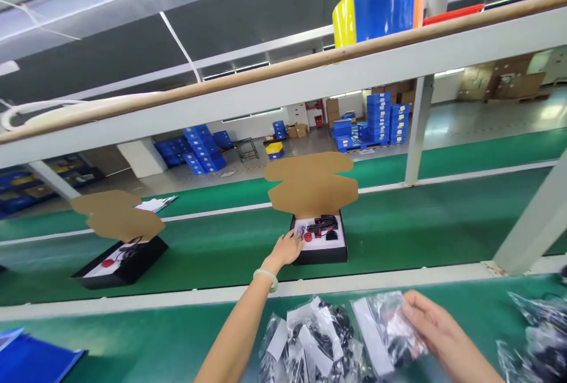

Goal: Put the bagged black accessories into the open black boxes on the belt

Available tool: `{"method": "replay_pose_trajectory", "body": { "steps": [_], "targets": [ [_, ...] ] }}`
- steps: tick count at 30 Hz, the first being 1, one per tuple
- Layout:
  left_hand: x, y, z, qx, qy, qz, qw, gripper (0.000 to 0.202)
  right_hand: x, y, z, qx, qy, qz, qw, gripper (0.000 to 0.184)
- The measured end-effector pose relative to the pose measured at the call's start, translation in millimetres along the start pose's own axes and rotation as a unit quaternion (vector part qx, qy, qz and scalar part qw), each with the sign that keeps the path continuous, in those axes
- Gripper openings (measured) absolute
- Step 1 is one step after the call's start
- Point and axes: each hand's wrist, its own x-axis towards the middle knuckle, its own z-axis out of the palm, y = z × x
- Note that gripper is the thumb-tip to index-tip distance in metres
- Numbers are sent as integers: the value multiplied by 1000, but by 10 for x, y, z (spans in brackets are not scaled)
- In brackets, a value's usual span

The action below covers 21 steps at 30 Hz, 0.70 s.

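My left hand (287, 249) reaches to the left wall of an open black box (321, 255), its fingers hooked over the rim. The box has a raised brown cardboard lid (314, 194). In its white insert lie a coiled black cable (325, 223) and a small red round part (308, 236). My right hand (427, 321) pinches a clear plastic bag (392, 333) holding dark parts and a white paper strip. Just left of that bag, a pile of similar bags (314, 341) lies on the green bench.
A second open black box (119, 265) stands on the green belt (212, 247) at the left. More bagged parts (543, 341) lie at the right edge. A blue folder-like item (38, 356) is at the lower left. A white upright post (538, 223) rises at the right.
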Motion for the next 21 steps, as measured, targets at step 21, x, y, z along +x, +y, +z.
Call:
{"method": "replay_pose_trajectory", "body": {
  "steps": [21],
  "targets": [
    [158,441,292,30,22,76,996,57,2709,-327,711,-613,-35,-162,773,28]
  ]
}}
